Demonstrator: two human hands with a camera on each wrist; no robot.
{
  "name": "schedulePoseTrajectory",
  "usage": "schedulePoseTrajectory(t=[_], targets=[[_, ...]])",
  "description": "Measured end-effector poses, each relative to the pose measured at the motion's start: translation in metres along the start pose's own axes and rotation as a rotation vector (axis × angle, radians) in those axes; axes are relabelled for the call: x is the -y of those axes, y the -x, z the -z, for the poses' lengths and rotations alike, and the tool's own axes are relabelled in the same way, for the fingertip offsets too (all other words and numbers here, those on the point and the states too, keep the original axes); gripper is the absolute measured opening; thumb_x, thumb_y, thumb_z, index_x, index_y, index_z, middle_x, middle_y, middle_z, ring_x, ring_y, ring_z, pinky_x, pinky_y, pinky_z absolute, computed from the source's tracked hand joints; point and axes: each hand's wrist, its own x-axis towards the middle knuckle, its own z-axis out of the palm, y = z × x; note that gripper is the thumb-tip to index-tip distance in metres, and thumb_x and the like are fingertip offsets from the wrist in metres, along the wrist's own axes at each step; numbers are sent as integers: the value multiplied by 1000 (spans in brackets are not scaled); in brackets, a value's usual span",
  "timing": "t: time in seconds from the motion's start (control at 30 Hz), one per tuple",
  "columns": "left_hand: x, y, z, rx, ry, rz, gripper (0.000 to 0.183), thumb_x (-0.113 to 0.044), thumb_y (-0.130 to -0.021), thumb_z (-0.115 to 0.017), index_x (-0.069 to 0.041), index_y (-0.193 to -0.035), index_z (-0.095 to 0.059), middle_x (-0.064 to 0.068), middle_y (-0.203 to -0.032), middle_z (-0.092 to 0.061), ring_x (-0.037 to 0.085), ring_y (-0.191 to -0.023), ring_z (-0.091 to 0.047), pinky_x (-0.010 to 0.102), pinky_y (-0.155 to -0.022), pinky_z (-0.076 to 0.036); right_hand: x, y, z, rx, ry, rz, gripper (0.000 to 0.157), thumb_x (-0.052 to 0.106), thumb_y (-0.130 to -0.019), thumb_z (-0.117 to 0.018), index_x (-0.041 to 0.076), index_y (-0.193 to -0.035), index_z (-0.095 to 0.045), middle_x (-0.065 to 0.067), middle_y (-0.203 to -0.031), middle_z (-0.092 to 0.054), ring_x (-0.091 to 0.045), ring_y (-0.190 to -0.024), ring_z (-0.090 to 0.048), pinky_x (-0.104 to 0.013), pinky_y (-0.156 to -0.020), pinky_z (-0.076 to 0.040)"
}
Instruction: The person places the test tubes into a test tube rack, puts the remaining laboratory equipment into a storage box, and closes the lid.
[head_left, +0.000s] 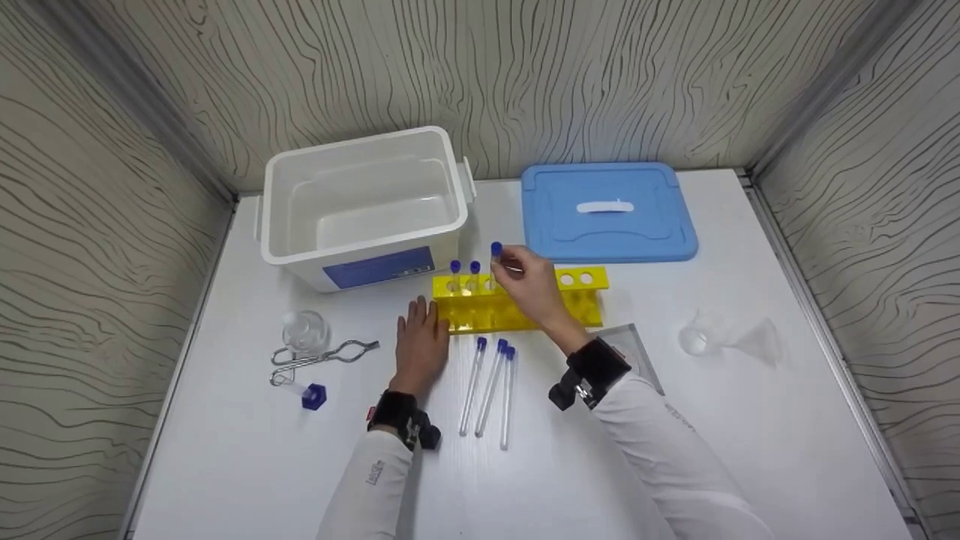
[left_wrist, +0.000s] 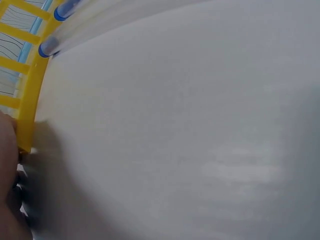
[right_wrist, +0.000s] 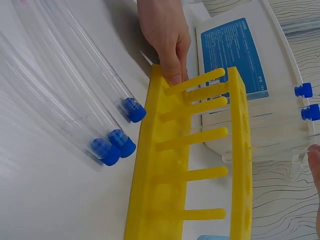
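My right hand (head_left: 531, 289) pinches a blue-capped test tube (head_left: 496, 250) by its upper part, above a hole in the yellow test tube rack (head_left: 517, 311). Two other capped test tubes (right_wrist: 303, 90) stand upright in the rack's left holes. My left hand (head_left: 421, 341) lies at the rack's left end, fingers stretched forward and thumb against the rack; the right wrist view shows that hand (right_wrist: 162, 35) touching the rack's base (right_wrist: 145, 165). In front of the rack, three more capped test tubes (head_left: 491, 394) lie on the table.
Behind stands an open white bin (head_left: 360, 255), with its blue lid (head_left: 607, 232) lying to the right. At left are a glass flask (head_left: 305, 330), metal tongs (head_left: 330, 354) and a blue-based cylinder (head_left: 313, 397). Clear glassware or plasticware (head_left: 697, 341) lies at right; a flat grey-edged sheet (head_left: 637, 352) is partly under the right arm.
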Motion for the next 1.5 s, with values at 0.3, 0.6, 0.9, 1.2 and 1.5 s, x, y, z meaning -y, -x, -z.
schedulePoseTrajectory(t=[0.3, 0.6, 0.9, 1.2, 1.5], targets=[[0, 0, -1, -7, 11, -19, 57, -41, -108, -29, -11, -156, -29, 12, -167, -16, 30, -156, -13, 51, -129, -6, -11, 4, -3, 27, 98, -72, 25, 15, -96, -64, 3, -118, -68, -14, -116, -71, -27, -110, -70, -36, -93, -58], [-2, 1, 1, -23, 23, -25, 55, -36, -108, -31, -8, -155, -31, 14, -166, -19, 32, -156, -15, 52, -128, -8, -15, 5, -6, 51, 192, -80, 24, 14, -95, -64, 2, -116, -69, -14, -113, -72, -26, -106, -71, -37, -93, -59], [-1, 1, 1, -22, 15, -28, 55, -38, -108, -30, -8, -155, -32, 14, -166, -19, 32, -156, -16, 52, -128, -9, -19, 6, -8, 55, 197, -119, 25, 15, -95, -65, 2, -116, -69, -14, -113, -73, -26, -105, -71, -37, -93, -59], [1, 1, 0, -35, 21, -52, 56, -38, -107, -32, -6, -153, -34, 16, -165, -22, 34, -155, -18, 54, -128, -11, -22, 8, -7, 60, 220, -106, 25, 15, -95, -65, 0, -114, -70, -16, -109, -74, -26, -98, -71, -39, -90, -60], [0, 0, 2, -21, -1, -28, 55, -37, -107, -32, -8, -154, -33, 15, -165, -22, 34, -155, -18, 54, -127, -12, -17, 11, -5, 72, 188, -133, 34, 10, -93, -67, -2, -124, -67, -20, -118, -71, -31, -107, -71, -39, -92, -59]])
